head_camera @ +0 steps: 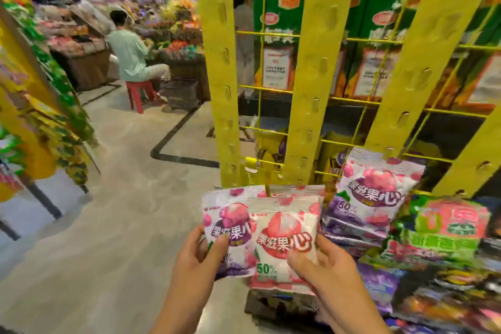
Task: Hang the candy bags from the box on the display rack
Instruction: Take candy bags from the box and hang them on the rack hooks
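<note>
Hands pinch 2 candy bags: left hand [199, 255] rear bag [230, 228], right hand [322, 266] front bag [284, 241], tops raised toward near rack peg [267, 188] for hanging.

two hands show, the left hand [199, 257] and the right hand [329, 272], and between them they hold two pink-and-white candy bags [283, 238]; a third bag of the same kind [379, 187] hangs at the rack on the right. four yellow slotted uprights [321, 62] of the display rack are in view. in the background there are two people [130, 51] and one red stool [139, 91]; the heaped packets lower right are too blurred to count.
</note>
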